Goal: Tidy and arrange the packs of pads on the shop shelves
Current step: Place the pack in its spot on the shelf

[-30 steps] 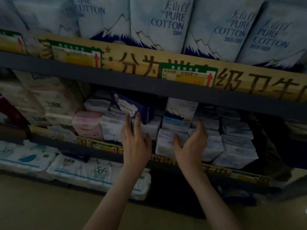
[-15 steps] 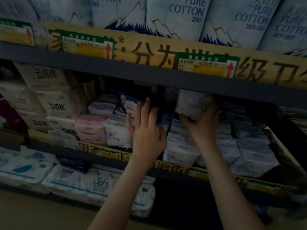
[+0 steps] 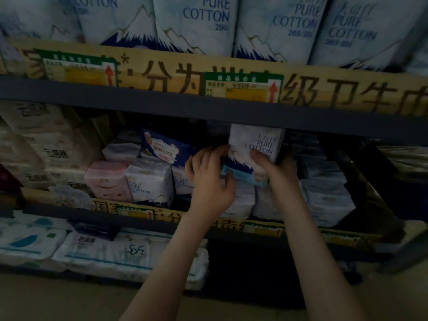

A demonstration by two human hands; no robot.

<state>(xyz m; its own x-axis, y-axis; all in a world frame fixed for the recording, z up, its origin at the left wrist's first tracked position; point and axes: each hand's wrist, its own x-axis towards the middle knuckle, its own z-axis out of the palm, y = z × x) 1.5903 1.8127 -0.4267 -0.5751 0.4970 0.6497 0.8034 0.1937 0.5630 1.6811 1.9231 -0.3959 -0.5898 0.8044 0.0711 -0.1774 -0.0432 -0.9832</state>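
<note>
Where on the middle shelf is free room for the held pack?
A dark gap at the shelf front, between the white Pure Cotton pack and the stack below the held pack. Around the pink pack and right of the right hand, packs stand tight.

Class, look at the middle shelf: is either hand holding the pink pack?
No: the pink pack stands apart, left of the left hand, while the right hand grips a white pack.
</note>
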